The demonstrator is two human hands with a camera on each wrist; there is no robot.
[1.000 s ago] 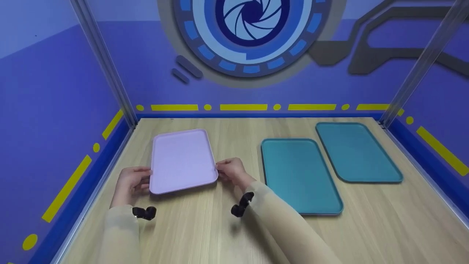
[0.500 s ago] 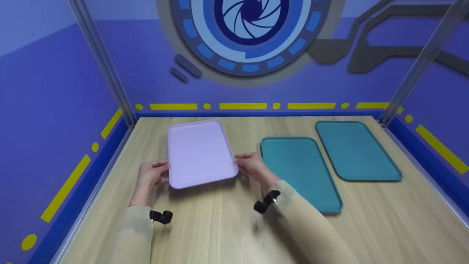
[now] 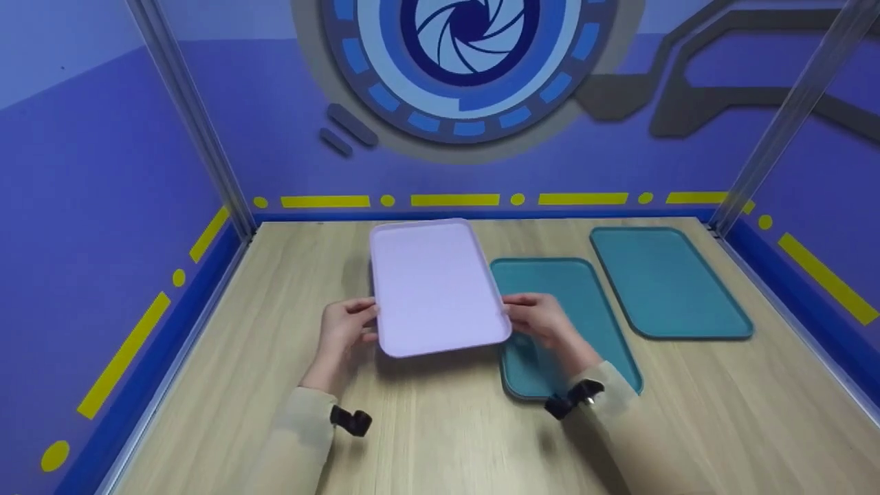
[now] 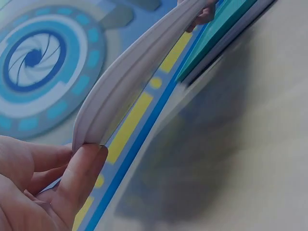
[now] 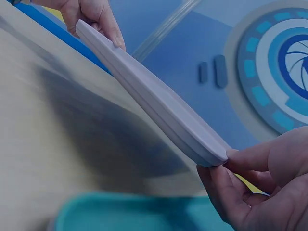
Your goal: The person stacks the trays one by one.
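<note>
A lilac rectangular tray (image 3: 440, 289) hangs above the table, held level between both hands. My left hand (image 3: 344, 330) pinches its left rim near the front corner; in the left wrist view the thumb and fingers (image 4: 79, 173) grip the edge. At the opposite rim my right hand (image 3: 546, 320) pinches likewise, as the right wrist view shows with its fingers (image 5: 224, 187). Lines run along the tray's side (image 5: 159, 101). Its right edge overlaps a teal tray (image 3: 550, 275) lying on the table, which my right hand and forearm partly cover. A paler layer shows under that teal tray's edge.
Another teal tray (image 3: 670, 282) lies at the back right, beside the first. The wooden table (image 3: 440, 426) is bounded by blue printed walls (image 3: 103, 206) at the back and sides, with metal posts (image 3: 199, 117) at the corners. The lifted tray casts a shadow (image 5: 96, 130) on the wood.
Both hands have carried the lilac tray rightward from the table's left side, so it now partly overlaps the nearer teal tray. The teal trays have stayed in place.
</note>
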